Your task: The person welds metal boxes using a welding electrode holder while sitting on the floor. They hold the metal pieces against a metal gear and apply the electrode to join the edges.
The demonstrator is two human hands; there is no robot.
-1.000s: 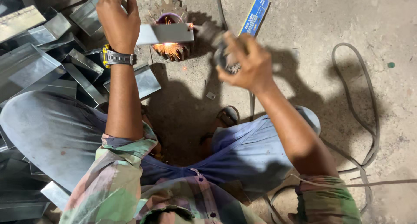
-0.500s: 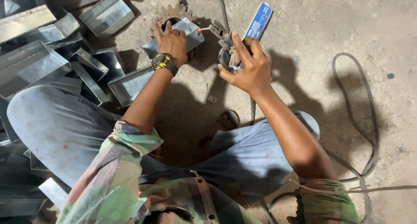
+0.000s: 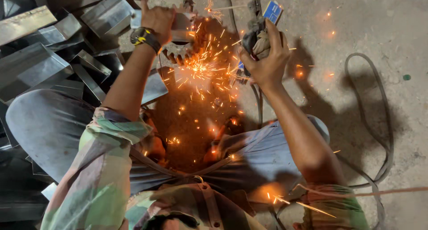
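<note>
1. Sparks now burst from the middle of the frame, where half a second ago there were none. By the look of it, your grinder has just bitten into the metal and the cut is under way.
2. Your left hand has shifted slightly since then; it sits at the upper middle of the frame, clamped on a flat metal piece, with a dark wristwatch on the wrist.
3. Your right hand is closed around the grinder, just right of the sparks. A cloth-like wrap hides much of the tool body, and a blue part shows above your fingers.
4. The metal piece looks grey, thin and dull, lying just above the brightest glare; its lower edge is lost in the sparks, so you cannot tell exactly where the wheel touches.
5. A toothed, rusty ring shows dimly under the piece.
6. Folded sheet-metal pieces are piled at the upper left, and a dark cable loops across the concrete floor on the right.
</note>
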